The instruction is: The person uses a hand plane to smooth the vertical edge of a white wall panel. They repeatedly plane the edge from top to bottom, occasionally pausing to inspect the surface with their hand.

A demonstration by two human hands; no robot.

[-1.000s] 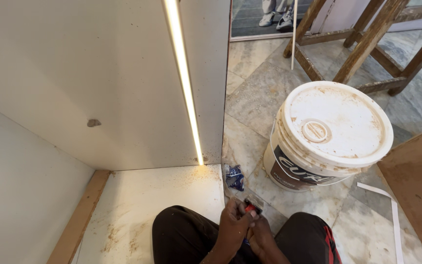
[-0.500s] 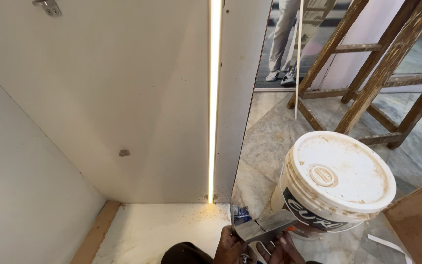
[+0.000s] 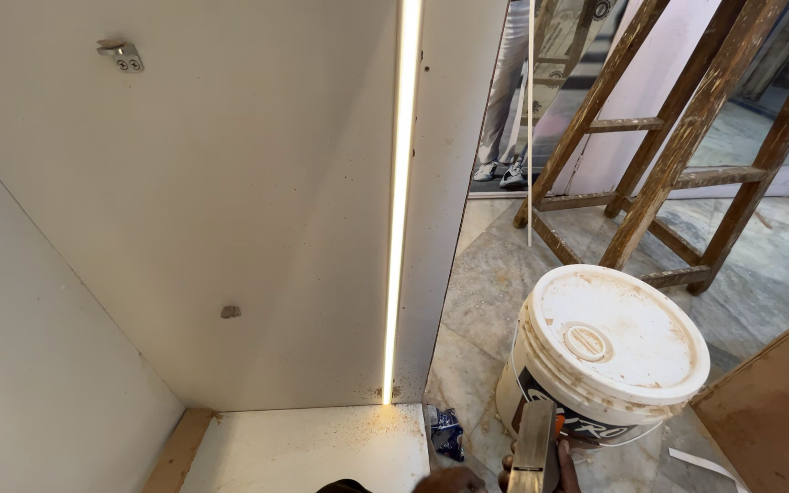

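Note:
At the bottom edge, my right hand (image 3: 566, 467) is closed around a flat grey metal tool (image 3: 535, 445) with a bit of orange beside it. The tool points up in front of a white lidded plastic bucket (image 3: 614, 342). Only the knuckles of my left hand (image 3: 449, 479) show, just left of the tool, and its grip is hidden by the frame edge. My dark-trousered knee (image 3: 344, 487) peeks in below. Both hands hover over a marble floor (image 3: 486, 283) beside a white cabinet panel (image 3: 230, 210).
A lit vertical light strip (image 3: 400, 201) runs down the cabinet's edge, with sawdust at its foot. A crumpled blue wrapper (image 3: 447, 431) lies by the bucket. A paint-stained wooden ladder (image 3: 668, 155) stands behind, another person's legs (image 3: 504, 110) beyond it, and a brown board (image 3: 778, 411) at right.
The view has tilted upward, so the hands and knees have slid to the bottom edge. The metal tool, held level half a second ago, now points upright in front of the bucket.

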